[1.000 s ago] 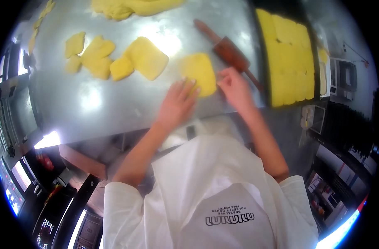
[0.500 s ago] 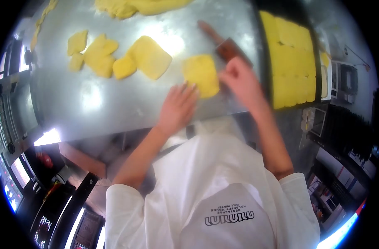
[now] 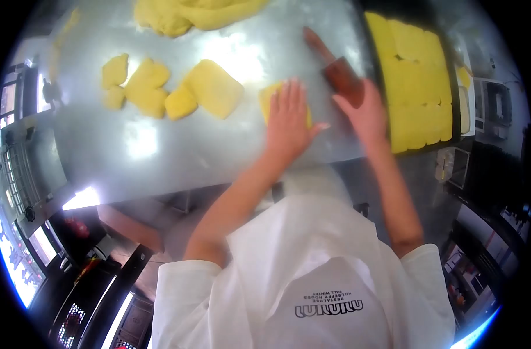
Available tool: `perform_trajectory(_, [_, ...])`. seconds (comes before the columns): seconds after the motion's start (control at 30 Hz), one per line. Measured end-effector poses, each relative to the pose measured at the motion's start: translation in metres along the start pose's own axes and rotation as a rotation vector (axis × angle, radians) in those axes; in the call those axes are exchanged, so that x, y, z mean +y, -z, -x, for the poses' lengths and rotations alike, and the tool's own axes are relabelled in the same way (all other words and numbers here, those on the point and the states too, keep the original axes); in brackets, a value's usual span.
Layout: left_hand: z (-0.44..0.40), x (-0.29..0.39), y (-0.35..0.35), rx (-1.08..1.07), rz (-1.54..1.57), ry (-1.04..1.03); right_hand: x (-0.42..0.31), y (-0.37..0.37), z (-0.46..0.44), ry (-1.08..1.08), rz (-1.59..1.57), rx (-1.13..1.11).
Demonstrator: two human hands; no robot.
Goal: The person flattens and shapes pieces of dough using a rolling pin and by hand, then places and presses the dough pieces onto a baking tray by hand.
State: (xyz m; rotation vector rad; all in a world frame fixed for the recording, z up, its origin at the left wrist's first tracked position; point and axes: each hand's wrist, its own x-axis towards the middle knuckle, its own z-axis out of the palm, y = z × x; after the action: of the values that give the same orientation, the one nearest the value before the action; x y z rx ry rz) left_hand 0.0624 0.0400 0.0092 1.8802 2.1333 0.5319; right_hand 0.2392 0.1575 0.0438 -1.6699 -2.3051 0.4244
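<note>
My left hand [image 3: 289, 119] lies flat on a yellow dough sheet [image 3: 266, 96], fingers stretched forward and thumb out to the right; most of the sheet is hidden under it. My right hand [image 3: 370, 119] is at the near end of a brown wooden rolling pin [image 3: 342, 78], thumb and fingers on either side of it. The near handle is hidden by that hand. Left of my left hand lies a flat, squarish dough piece [image 3: 219, 90], touching a smaller dough piece [image 3: 181, 103].
A heart-like dough piece [image 3: 146, 87] and small scraps [image 3: 115, 71] lie further left on the metal table [image 3: 190, 151]. A large dough mass [image 3: 201, 14] sits at the far side. On the right, a dark tray [image 3: 377, 52] holds rows of yellow dough pieces [image 3: 417, 75].
My left hand has moved from the sheet's near-left edge to flat on top of it. My right hand has shifted from beside the dough to the rolling pin's near end. The camera view has shifted slightly.
</note>
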Motion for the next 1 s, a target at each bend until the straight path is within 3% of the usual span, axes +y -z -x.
perform_trajectory(0.2, [0.003, -0.004, 0.005, 0.038, 0.111, -0.015, -0.003, 0.022, -0.013, -0.105, -0.053, -0.211])
perform_trajectory(0.3, [0.021, -0.018, 0.041, 0.279, 0.610, 0.177, 0.004, 0.026, -0.018, 0.005, -0.155, -0.264])
perform_trajectory(0.37, [0.031, -0.036, 0.066, 0.561, 0.450, 0.275, -0.008, 0.045, -0.015, 0.187, -0.109, -0.378])
perform_trajectory(0.5, [0.052, -0.081, 0.070, 0.447, 0.066, 0.120, -0.042, 0.040, -0.015, 0.547, -0.066, -0.655])
perform_trajectory(0.6, [0.033, -0.084, 0.056, 0.380, -0.126, -0.007, -0.047, 0.003, -0.029, 0.496, -0.035, -0.548])
perform_trajectory(0.7, [0.034, -0.082, 0.059, 0.326, -0.068, 0.050, -0.045, -0.002, -0.026, 0.449, -0.121, -0.517])
perform_trajectory(0.8, [0.050, -0.077, 0.049, 0.310, -0.092, 0.086, -0.046, 0.016, -0.014, 0.546, -0.028, -0.592])
perform_trajectory(0.93, [0.017, -0.092, 0.061, 0.301, -0.020, 0.104, -0.043, 0.005, -0.038, 0.255, -0.304, -0.494])
perform_trajectory(1.0, [-0.016, -0.077, 0.087, 0.601, 0.053, 0.043, -0.026, -0.013, -0.058, 0.059, -0.502, -0.370])
